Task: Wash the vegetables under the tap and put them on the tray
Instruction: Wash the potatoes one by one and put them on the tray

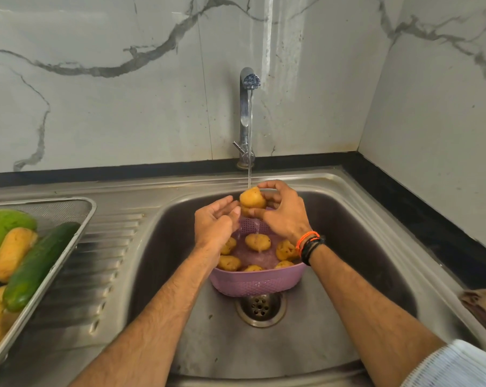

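Observation:
My right hand (283,213) grips a yellow potato (252,197) under the stream from the tap (247,113), above a purple colander (257,282) standing in the sink (348,247). My left hand (215,223) is beside the potato, fingers relaxed, fingertips touching its lower left side. Several more potatoes (258,241) lie in the colander, water running over them. On the drainboard at the left stands a metal mesh tray (77,219) holding a cucumber (38,266), a large green vegetable (0,227) and potatoes (13,254).
The sink drain (261,307) lies just in front of the colander. A black counter edge (420,216) runs behind and to the right of the sink, with marble walls beyond. A brownish object (484,311) pokes in at the right edge.

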The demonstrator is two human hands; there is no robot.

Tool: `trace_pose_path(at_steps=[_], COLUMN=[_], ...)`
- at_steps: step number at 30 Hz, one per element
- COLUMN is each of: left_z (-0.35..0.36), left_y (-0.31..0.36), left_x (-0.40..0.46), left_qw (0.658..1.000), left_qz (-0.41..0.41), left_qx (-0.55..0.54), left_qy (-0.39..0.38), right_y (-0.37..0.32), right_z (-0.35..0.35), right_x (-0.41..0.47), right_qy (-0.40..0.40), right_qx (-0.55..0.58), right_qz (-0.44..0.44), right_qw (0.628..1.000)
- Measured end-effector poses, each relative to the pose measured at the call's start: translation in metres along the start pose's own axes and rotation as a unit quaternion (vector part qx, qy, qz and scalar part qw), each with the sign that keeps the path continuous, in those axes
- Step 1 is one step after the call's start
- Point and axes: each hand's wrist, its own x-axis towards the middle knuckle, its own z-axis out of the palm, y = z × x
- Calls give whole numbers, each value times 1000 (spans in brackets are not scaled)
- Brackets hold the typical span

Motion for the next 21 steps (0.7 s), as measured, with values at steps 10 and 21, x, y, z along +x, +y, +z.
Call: trace_pose_path(at_steps=[10,21], left_z=[1,-2], left_y=[3,-10], left_x=[-3,3], left_qw=[978,1000], left_qz=[-87,10], left_qx=[-180,-21], left_qy=[-61,1], right_y=[-4,-9], right_z=[6,-1], right_x=[0,-6], right_qy=[-61,-19], right_qx=[27,-190], right_qz=[-42,-144], right_qw=[997,971])
